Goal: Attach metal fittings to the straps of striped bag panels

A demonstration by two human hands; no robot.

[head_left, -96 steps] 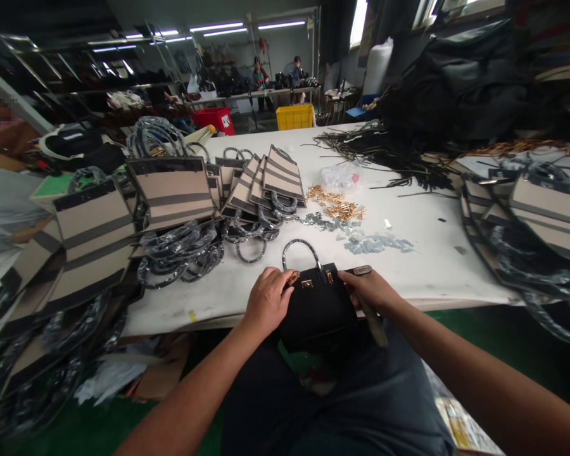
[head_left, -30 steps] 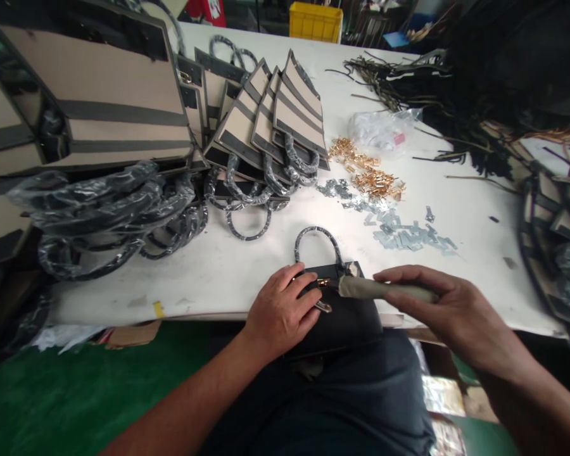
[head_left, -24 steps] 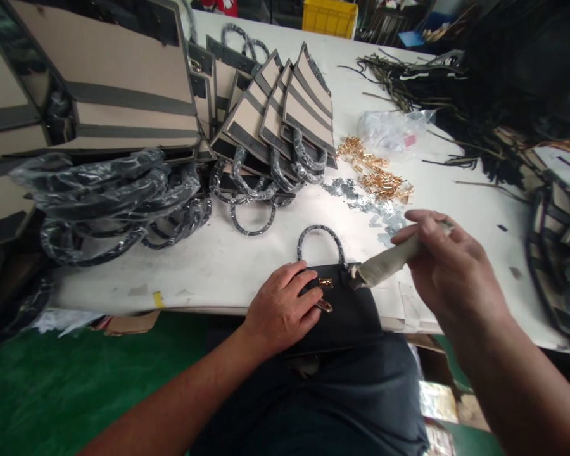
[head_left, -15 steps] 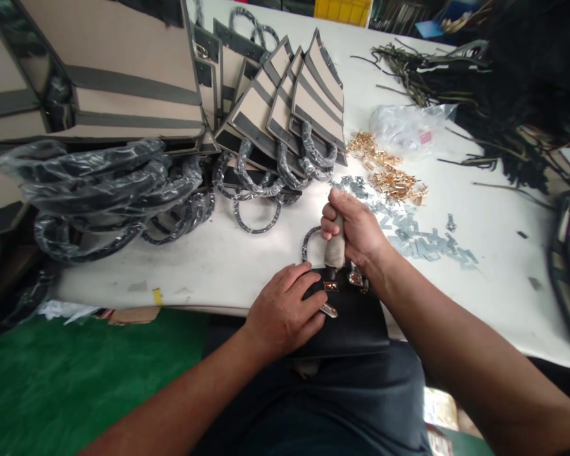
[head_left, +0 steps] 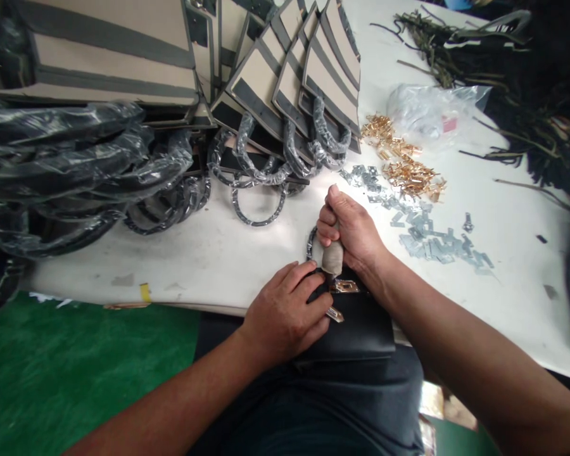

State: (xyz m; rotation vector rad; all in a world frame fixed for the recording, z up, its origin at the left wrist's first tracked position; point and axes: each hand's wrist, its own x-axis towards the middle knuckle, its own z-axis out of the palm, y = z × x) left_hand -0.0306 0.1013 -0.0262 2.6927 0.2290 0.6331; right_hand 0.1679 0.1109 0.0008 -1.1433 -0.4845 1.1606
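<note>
A hand tool with a thick grey-beige handle (head_left: 333, 260) stands nearly upright in my closed right hand (head_left: 349, 221). Its working end is mostly hidden, so its kind does not show. The tool's lower end meets a shiny gold-coloured metal fitting (head_left: 345, 286) on a black leather-like bag piece (head_left: 361, 329), which lies over my lap at the table edge. My left hand (head_left: 289, 310) lies on this piece, fingers stretched out, thumb hidden. From under its fingertips pokes a pointed metal tip (head_left: 335, 314). A plastic-wrapped ring handle (head_left: 310, 244) shows behind the piece.
Beige-and-black bag panels (head_left: 261, 69) with wrapped ring handles (head_left: 259, 206) are stacked at the left and back. Gold-coloured fittings (head_left: 411, 177), flat silver plates (head_left: 434, 244) and a clear plastic bag (head_left: 418, 114) lie on the white table (head_left: 218, 266). Dark straps (head_left: 541, 145) heap up at right.
The view has shifted, with the tabletop things now higher. The tool has moved to the left side of the fitting, close to my left fingertips, and more of the fitting shows.
</note>
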